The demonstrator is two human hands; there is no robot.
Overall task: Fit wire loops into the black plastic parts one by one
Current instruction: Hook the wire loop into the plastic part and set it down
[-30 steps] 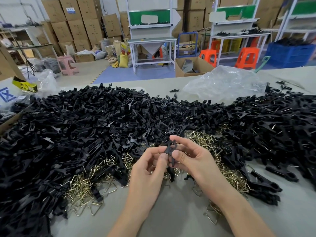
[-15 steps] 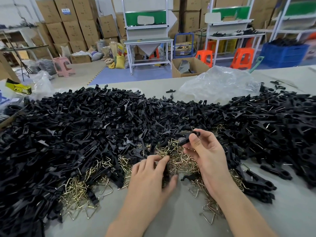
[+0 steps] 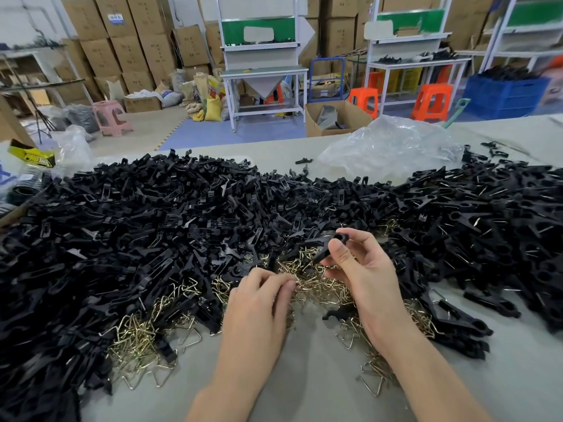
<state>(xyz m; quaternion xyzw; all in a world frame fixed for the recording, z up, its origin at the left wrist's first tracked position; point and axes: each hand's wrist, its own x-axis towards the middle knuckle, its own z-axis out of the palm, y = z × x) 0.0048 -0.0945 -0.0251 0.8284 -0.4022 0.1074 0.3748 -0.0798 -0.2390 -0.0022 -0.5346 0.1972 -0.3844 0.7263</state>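
**One part in hand, fingers in the loops**

The right hand [image 3: 362, 269] pinches a black plastic part [image 3: 330, 246] between thumb and forefinger, tilted just above the pile of wire loops [image 3: 316, 281]. The left hand [image 3: 259, 303] rests at that pile's near left edge, fingers curled down into the wire; whether they grip a loop cannot be told. The heap of black parts [image 3: 152, 233] wraps the pile's far side and both flanks on the grey bench [image 3: 304, 382].

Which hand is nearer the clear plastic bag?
Right. The right hand, holding a black part, is in front of the bag; the left hand lies lower-left, at wire loops.
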